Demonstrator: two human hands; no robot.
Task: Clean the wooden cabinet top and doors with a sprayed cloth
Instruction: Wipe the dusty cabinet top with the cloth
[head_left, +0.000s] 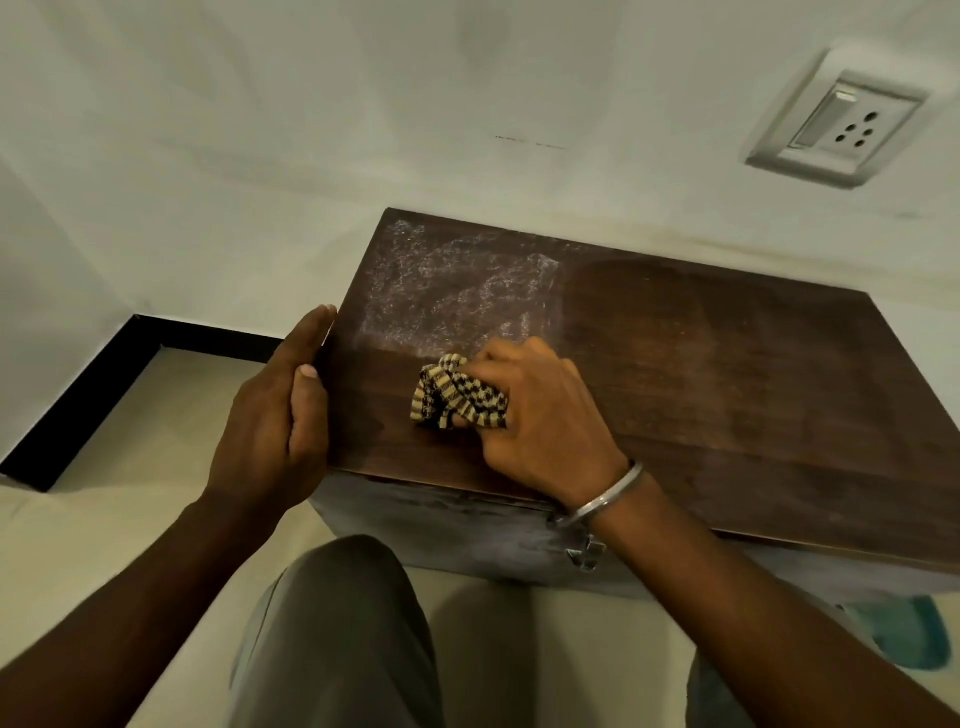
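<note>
A low dark wooden cabinet (701, 374) stands against the white wall, seen from above. Its top carries a whitish dusty or sprayed patch (457, 291) at the far left. My right hand (540, 415) presses a crumpled cloth (457, 397) with a yellow and black pattern onto the near left part of the top. My left hand (280, 410) lies flat against the cabinet's left side edge, fingers straight and holding nothing. The cabinet front (457, 525) shows below the top edge, with a metal latch (584, 553) partly hidden by my right wrist.
A wall socket with a switch (836, 130) sits at the upper right. Black skirting (104, 384) runs along the floor corner on the left. My knees (337, 634) are close to the cabinet front. A teal object (909, 631) lies on the floor at the right.
</note>
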